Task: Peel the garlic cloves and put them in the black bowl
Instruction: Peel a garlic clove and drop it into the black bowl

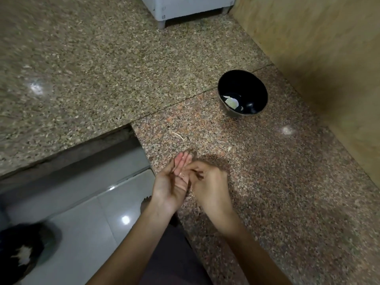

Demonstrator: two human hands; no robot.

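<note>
Left hand (174, 182) flat, palm up | right hand (208, 183) curled against it, hold unclear | black bowl (242, 83) well beyond, right.

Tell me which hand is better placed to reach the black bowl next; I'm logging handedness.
Right, likely. The right hand sits nearer the black bowl, which stands ahead on that side; the left hand lies palm up, fingers straight, farther off.

Left hand (174, 183) palm-up over counter (292, 182), right hand (211, 187) curled against it; bowl (259, 87) beyond, pale bits (231, 102) inside.
</note>
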